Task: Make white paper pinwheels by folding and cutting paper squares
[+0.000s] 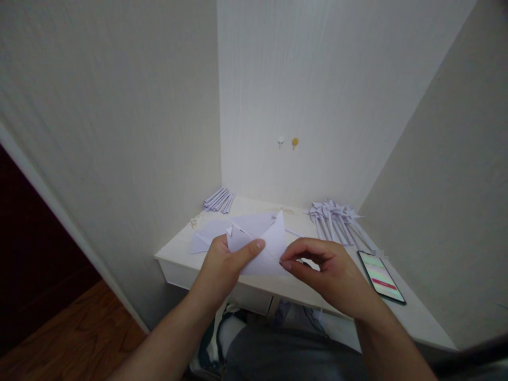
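Left hand point(228, 256) grips a folded sheet of white paper point(277, 235), its thumb pressed flat across the front, while the right hand point(282, 261) has thumb and forefinger drawn together at the sheet's right edge; whether they close on the paper I cannot tell. The sheet is held up over the front of a white desk point(423, 320), one pointed corner upward. Behind it to the left, more paper point(201, 238) lies flat, with a small bundle of slim paper rolls point(219, 201) farther back. Right of the sheet, a cluster of paper pinwheels on sticks point(333, 214) lies near the side wall, and nearer the person rests a phone point(383, 278), screen lit. A white hook point(281, 140) and a yellow hook point(295, 141) sit side by side on the back wall point(270, 74).
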A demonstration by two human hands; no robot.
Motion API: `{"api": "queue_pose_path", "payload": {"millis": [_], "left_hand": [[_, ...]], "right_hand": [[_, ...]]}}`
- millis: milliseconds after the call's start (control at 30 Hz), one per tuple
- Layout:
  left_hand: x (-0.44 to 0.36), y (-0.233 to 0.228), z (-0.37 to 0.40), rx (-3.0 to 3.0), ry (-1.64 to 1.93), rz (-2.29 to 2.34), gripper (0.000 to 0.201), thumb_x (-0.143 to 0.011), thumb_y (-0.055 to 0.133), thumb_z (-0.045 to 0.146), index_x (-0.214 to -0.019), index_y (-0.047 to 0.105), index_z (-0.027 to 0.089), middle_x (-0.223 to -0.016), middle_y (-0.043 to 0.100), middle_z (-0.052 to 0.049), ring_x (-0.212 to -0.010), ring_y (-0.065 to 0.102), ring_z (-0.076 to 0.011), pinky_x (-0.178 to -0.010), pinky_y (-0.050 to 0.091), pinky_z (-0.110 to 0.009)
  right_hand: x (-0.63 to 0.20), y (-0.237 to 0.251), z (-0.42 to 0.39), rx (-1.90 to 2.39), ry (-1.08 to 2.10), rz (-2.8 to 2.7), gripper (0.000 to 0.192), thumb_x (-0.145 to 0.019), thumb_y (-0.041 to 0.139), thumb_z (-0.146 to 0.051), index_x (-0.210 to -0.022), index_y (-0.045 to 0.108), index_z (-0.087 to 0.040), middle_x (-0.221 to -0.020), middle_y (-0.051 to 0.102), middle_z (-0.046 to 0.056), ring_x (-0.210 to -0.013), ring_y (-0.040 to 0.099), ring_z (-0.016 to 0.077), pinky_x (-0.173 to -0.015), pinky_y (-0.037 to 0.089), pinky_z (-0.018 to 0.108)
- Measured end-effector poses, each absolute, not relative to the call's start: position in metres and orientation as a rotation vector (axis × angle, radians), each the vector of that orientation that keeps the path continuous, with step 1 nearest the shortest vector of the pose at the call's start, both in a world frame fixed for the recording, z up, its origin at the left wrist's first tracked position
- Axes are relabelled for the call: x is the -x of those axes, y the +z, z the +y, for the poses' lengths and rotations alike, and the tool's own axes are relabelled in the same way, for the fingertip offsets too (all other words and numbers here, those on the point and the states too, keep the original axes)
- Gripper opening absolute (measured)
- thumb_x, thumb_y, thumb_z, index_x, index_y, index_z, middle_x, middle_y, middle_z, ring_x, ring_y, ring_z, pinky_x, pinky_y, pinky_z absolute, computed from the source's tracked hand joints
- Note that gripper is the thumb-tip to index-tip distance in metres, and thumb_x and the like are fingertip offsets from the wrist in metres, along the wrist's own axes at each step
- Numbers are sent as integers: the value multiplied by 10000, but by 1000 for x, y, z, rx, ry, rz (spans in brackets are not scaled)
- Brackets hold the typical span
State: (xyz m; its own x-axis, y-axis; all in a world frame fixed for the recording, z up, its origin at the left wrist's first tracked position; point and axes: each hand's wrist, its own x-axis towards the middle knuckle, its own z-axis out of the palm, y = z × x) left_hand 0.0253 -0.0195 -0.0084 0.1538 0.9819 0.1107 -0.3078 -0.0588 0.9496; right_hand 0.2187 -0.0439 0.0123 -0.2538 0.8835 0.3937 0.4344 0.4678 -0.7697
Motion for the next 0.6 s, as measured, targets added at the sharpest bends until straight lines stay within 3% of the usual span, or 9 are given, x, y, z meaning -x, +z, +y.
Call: {"api": "queue_pose_path", "payload": {"millis": [600], "left_hand": [[-23,-12,-18,-1150,1278,843,438,-694,839,429,-1011,775,133,-990,794,-125,-844,730,-274,-756,563,-343]], "right_hand": [[-220,10,-43,1099,651,-1868,30,-847,703,-212,-825,721,-202,-766,711,12,-713,629,153,-648,498,267]]}}
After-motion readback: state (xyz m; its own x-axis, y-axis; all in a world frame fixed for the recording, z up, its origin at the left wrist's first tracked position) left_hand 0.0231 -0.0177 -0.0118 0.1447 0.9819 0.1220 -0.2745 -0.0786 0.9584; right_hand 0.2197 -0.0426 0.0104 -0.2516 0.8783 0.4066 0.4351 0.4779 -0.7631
